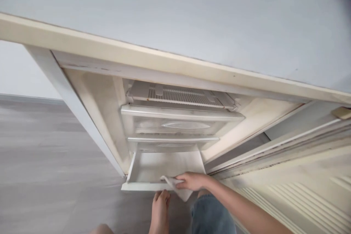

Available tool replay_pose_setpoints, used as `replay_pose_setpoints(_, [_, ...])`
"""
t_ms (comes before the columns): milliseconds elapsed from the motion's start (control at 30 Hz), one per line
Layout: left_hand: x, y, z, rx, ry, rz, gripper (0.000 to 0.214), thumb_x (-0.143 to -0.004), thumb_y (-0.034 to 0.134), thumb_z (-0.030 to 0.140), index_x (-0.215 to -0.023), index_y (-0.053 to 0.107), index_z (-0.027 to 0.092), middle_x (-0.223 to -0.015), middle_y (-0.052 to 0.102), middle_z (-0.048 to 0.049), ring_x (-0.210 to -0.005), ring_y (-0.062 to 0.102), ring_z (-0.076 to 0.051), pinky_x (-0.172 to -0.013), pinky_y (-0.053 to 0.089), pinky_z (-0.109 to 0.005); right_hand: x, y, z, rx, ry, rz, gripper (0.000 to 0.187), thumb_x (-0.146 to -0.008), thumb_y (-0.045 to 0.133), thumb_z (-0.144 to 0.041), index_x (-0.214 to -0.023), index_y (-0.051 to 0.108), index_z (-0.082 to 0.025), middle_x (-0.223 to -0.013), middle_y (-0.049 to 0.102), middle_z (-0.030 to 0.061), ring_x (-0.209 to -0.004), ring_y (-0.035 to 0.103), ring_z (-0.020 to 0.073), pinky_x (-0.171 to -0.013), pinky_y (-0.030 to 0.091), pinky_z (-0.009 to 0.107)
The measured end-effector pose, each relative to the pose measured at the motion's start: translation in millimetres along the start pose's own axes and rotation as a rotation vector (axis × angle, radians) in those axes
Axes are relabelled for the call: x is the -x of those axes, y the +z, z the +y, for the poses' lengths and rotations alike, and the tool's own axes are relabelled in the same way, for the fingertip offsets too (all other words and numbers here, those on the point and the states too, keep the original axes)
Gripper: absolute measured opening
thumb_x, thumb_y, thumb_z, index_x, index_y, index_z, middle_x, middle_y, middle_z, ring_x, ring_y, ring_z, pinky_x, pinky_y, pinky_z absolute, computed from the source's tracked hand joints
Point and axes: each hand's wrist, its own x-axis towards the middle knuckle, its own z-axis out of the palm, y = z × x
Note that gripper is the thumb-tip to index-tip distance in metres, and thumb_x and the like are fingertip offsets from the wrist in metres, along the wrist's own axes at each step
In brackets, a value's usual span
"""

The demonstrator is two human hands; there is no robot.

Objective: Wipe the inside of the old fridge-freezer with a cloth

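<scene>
A whitish freezer drawer (159, 164) is pulled out at the bottom of the opened cabinet. My left hand (161, 202) has its fingers curled at the drawer's front edge, near the middle, gripping it from the near side. In my right hand (192, 180) is a pale cloth (184, 193), pinched between thumb and fingers. The cloth lies over the right part of the drawer's front edge, and a corner of it hangs down outside. No contents show in the drawer.
Above are two closed drawer fronts (183, 124) and a ribbed shelf (183, 95). The freezer's pale top (175, 14) spans the upper view. An open door (290, 179) with ribbed lining stands at right. Grey floor (55, 168) is at left; my knee in denim (212, 214) is close by.
</scene>
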Motion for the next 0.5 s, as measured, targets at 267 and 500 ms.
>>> replay_pose_setpoints(267, [4.5, 0.0, -7.0, 0.037, -0.042, -0.007, 0.007, -0.077, 0.055, 0.021, -0.075, 0.048, 0.023, -0.081, 0.055, -0.0016, -0.084, 0.06, -0.013, -0.09, 0.052, -0.029, 57.5, -6.9, 54.0, -0.245, 0.046, 0.445, 0.021, -0.074, 0.06, -0.036, -0.074, 0.071, -0.018, -0.068, 0.064, 0.0006, -0.067, 0.053, 0.0174, -0.065, 0.037, 0.025])
replay_pose_setpoints(500, [-0.4, 20.7, -2.8, -0.021, -0.029, 0.03, 0.017, -0.083, 0.053, 0.033, -0.084, 0.04, 0.023, -0.1, 0.048, -0.0058, -0.112, 0.057, -0.02, -0.097, 0.05, -0.029, 86.4, -9.6, 55.5, -1.098, 0.117, 0.88, 0.046, -0.058, 0.078, -0.048, -0.092, 0.071, -0.018, -0.084, 0.072, 0.0056, -0.076, 0.065, 0.0234, -0.071, 0.047, 0.031])
